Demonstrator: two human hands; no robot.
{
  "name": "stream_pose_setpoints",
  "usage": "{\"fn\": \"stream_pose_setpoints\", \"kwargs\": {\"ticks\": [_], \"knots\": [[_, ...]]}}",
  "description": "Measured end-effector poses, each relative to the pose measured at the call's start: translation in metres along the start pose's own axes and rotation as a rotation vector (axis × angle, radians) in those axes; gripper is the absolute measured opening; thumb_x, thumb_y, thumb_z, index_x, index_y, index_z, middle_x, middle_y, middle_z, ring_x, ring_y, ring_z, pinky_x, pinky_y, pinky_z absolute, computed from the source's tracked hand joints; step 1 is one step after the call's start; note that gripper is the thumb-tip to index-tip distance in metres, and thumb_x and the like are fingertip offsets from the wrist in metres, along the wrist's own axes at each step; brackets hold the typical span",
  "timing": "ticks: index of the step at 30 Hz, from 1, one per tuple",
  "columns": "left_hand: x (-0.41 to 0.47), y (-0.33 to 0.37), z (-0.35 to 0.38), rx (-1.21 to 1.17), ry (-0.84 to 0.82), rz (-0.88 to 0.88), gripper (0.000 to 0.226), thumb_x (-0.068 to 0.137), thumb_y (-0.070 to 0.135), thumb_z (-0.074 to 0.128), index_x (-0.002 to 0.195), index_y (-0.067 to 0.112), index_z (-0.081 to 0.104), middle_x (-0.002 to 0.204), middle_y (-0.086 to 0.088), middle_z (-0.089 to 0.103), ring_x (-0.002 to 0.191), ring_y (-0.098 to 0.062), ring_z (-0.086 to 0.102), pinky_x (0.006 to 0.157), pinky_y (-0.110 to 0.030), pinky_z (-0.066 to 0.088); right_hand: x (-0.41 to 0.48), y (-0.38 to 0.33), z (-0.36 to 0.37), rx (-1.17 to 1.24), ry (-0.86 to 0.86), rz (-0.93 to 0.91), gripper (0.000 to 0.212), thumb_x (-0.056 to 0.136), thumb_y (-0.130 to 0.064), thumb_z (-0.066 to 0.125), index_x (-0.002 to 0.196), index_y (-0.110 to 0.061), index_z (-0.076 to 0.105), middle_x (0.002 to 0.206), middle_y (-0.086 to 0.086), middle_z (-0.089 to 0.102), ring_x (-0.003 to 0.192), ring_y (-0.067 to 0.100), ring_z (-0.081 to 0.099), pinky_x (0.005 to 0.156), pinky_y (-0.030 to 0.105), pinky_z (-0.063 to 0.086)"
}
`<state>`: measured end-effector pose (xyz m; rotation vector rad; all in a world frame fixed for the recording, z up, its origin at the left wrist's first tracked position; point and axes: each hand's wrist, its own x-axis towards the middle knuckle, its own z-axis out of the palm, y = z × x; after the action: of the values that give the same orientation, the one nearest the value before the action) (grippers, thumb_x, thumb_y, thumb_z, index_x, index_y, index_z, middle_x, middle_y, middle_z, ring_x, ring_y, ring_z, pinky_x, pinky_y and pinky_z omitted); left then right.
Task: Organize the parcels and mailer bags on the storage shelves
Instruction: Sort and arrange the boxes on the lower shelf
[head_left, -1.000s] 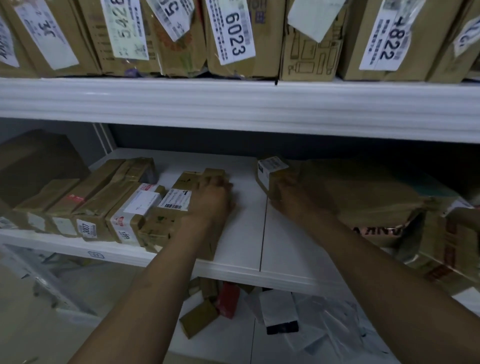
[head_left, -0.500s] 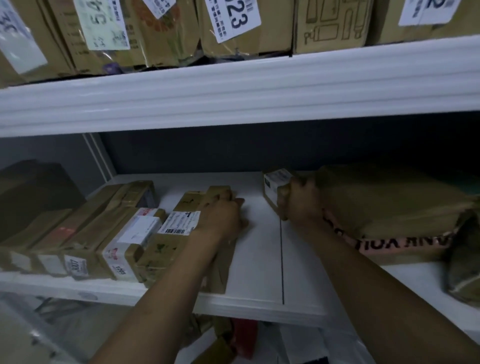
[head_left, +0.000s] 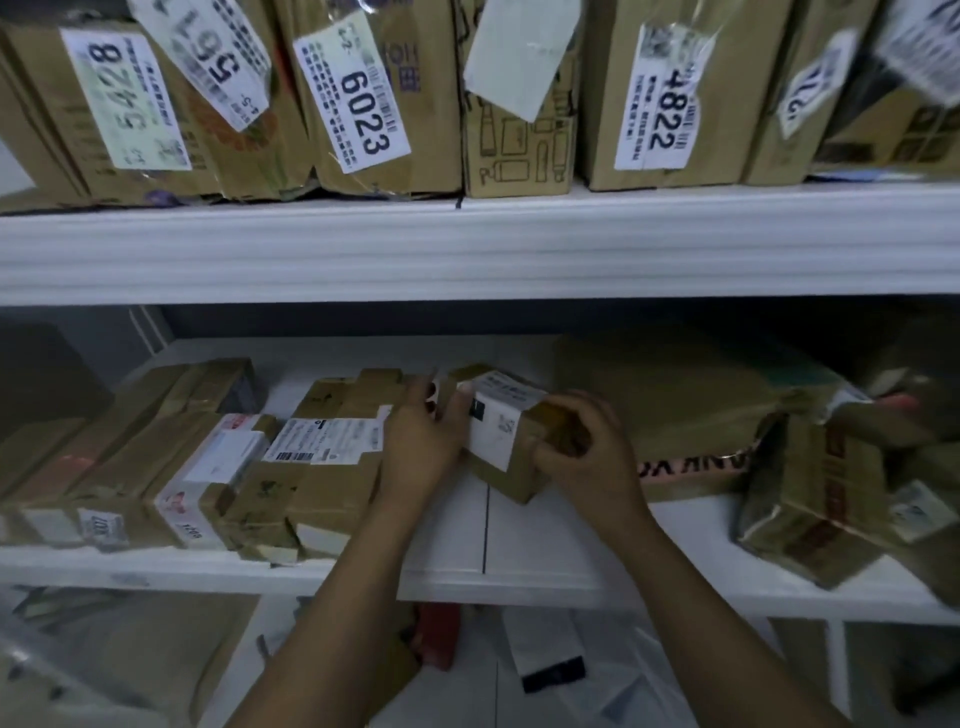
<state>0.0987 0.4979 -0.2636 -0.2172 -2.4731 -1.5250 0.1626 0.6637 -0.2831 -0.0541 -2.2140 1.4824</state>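
White storage shelves, lower tier dim. Small parcel is gripped at frame centre: label end is clasped by left hand, brown end is wrapped by right hand. Parcel is held between parcel row and mailer bag. Best set flush against row, label faced outward, bag left undisturbed.

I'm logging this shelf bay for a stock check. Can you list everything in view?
upright parcels: about seven, brown with white labels, top shelf.
flat parcels: about six, brown, side by side, middle shelf left.
small parcel: one, brown, white label, held above middle shelf.
large parcel: one, brown, pink tape, middle shelf, rear right.
heaped parcels: a few, brown, middle shelf right.
mailer bags: several, white, below.
shelves: two, white.
hands: left hand and right hand grip small parcel.
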Motion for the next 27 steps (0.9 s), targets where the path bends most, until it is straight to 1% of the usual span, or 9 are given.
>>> {"fn": "stream_pose_setpoints", "kwargs": {"ticks": [3, 5, 9, 12, 15, 17, 20, 23, 27], "knots": [[-0.022, 0.0, 0.007, -0.172, -0.111, -0.236, 0.083, 0.078, 0.075, 0.051, 0.145, 0.03, 0.034, 0.133, 0.006, 0.049, 0.121, -0.015, 0.048, 0.101, -0.034, 0.041, -0.022, 0.004, -0.016, 0.214, -0.009, 0.105, 0.046, 0.076, -0.004, 0.075, 0.106, -0.036, 0.062, 0.124, -0.004, 0.055, 0.115, 0.01, 0.054, 0.097, 0.032, 0.051], [-0.039, 0.007, 0.008, -0.294, -0.225, -0.334, 0.07, 0.083, 0.068, 0.051, 0.139, 0.026, 0.045, 0.123, 0.005, 0.057, 0.113, -0.014, 0.052, 0.094, -0.031, 0.041, -0.033, 0.004, -0.025, 0.316, -0.042, 0.17, 0.048, 0.077, -0.002, 0.074, 0.108, -0.036, 0.061, 0.124, -0.002, 0.058, 0.114, 0.01, 0.056, 0.093, 0.03, 0.052], [-0.059, 0.005, 0.01, -0.522, -0.233, -0.435, 0.034, 0.091, 0.052, 0.054, 0.096, 0.024, 0.072, 0.091, -0.002, 0.075, 0.094, -0.021, 0.068, 0.087, -0.036, 0.051, -0.048, -0.004, -0.042, 0.47, -0.16, 0.207, 0.054, 0.074, -0.002, 0.076, 0.118, -0.028, 0.056, 0.121, -0.002, 0.061, 0.105, 0.002, 0.061, 0.078, 0.018, 0.053], [-0.069, 0.004, 0.013, -0.689, -0.2, -0.524, 0.03, 0.095, 0.04, 0.055, 0.1, 0.018, 0.074, 0.095, -0.006, 0.075, 0.096, -0.023, 0.069, 0.088, -0.036, 0.052, -0.055, -0.012, -0.046, 0.342, -0.229, 0.226, 0.059, 0.076, -0.011, 0.077, 0.122, -0.034, 0.05, 0.121, -0.01, 0.057, 0.103, -0.001, 0.058, 0.073, 0.012, 0.051], [-0.077, 0.004, 0.014, -0.761, -0.129, -0.448, 0.029, 0.097, 0.032, 0.052, 0.11, 0.013, 0.069, 0.099, -0.008, 0.074, 0.096, -0.023, 0.069, 0.089, -0.037, 0.051, -0.057, -0.017, -0.044, 0.187, -0.176, 0.234, 0.062, 0.081, -0.027, 0.074, 0.128, -0.039, 0.034, 0.116, -0.025, 0.048, 0.102, -0.008, 0.051, 0.07, -0.001, 0.043], [-0.08, 0.003, 0.01, -0.751, -0.093, -0.342, 0.024, 0.095, 0.028, 0.055, 0.115, 0.021, 0.066, 0.106, -0.005, 0.073, 0.102, -0.021, 0.067, 0.093, -0.038, 0.05, -0.059, -0.017, -0.045, 0.162, -0.198, 0.274, 0.054, 0.08, -0.05, 0.061, 0.128, -0.04, 0.038, 0.122, -0.022, 0.053, 0.108, -0.003, 0.053, 0.076, 0.001, 0.044], [-0.081, 0.003, -0.001, -0.697, -0.113, -0.193, 0.028, 0.089, 0.013, 0.062, 0.112, 0.03, 0.066, 0.117, 0.001, 0.068, 0.107, -0.017, 0.064, 0.09, -0.035, 0.053, -0.063, -0.013, -0.046, 0.418, -0.364, 0.517, 0.062, 0.073, -0.072, 0.042, 0.128, -0.042, 0.049, 0.123, -0.011, 0.065, 0.111, 0.011, 0.062, 0.096, 0.035, 0.051], [-0.082, 0.003, -0.008, -0.663, -0.209, -0.089, 0.032, 0.084, 0.005, 0.067, 0.101, 0.031, 0.072, 0.136, 0.018, 0.053, 0.117, -0.001, 0.056, 0.089, -0.03, 0.054, -0.068, -0.015, -0.04, 0.482, -0.494, 0.552, 0.053, 0.072, -0.064, 0.055, 0.123, -0.051, 0.048, 0.12, -0.014, 0.066, 0.112, 0.012, 0.062, 0.099, 0.041, 0.049], [-0.082, -0.001, -0.014, -0.696, -0.182, -0.082, 0.028, 0.067, 0.026, 0.074, 0.094, 0.027, 0.071, 0.14, 0.015, 0.046, 0.125, -0.003, 0.049, 0.094, -0.031, 0.051, -0.073, -0.008, -0.023, 0.488, -0.293, 0.476, 0.06, 0.073, -0.031, 0.076, 0.124, -0.048, 0.048, 0.127, -0.007, 0.059, 0.111, 0.009, 0.062, 0.089, 0.028, 0.054]]}}
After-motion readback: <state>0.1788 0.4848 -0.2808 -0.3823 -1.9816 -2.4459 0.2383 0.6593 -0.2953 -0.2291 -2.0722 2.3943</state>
